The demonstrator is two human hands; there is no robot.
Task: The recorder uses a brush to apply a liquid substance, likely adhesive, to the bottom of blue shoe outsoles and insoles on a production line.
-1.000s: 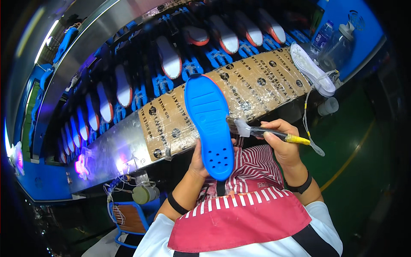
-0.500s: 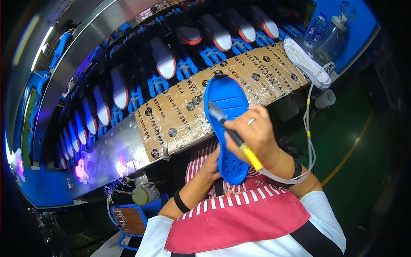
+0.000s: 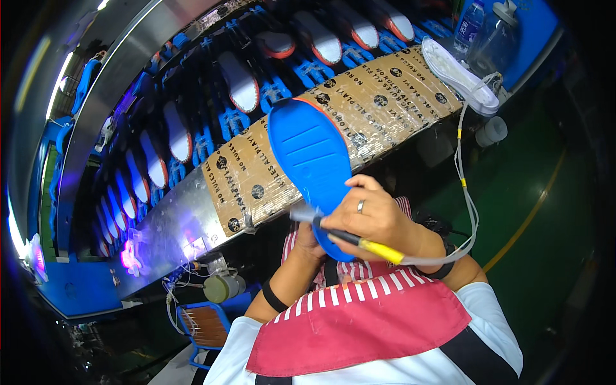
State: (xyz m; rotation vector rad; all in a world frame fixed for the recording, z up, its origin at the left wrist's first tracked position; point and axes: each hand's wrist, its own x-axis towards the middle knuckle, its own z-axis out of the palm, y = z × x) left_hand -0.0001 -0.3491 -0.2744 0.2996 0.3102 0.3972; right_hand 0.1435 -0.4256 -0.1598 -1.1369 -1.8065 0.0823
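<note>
A long blue shoe sole (image 3: 311,151) with grooves across its forefoot and an orange edge at the toe lies slanted, its toe end over the cardboard. My left hand (image 3: 308,242) grips it near the heel from the left, partly hidden behind the brush; the sole covers some of its fingers. In my right hand (image 3: 377,215) is a brush with a dark and yellow handle (image 3: 378,250), fingers closed round it. Its pale, motion-blurred bristles (image 3: 304,213) are at the sole's narrow left edge. A clear hose (image 3: 473,221) runs from the handle.
Printed, tape-covered cardboard (image 3: 388,119) covers part of the metal bench (image 3: 179,221). Behind it stand several shoe shapes (image 3: 239,83) in blue holders. At the right are a white sole (image 3: 459,78), a bottle (image 3: 467,29), a clear jug (image 3: 494,48) and a cup (image 3: 492,131).
The blue sole has shifted left and tilted with its toe leftward. My right hand has brought the brush down from the sole's upper left edge toward its narrow middle.
</note>
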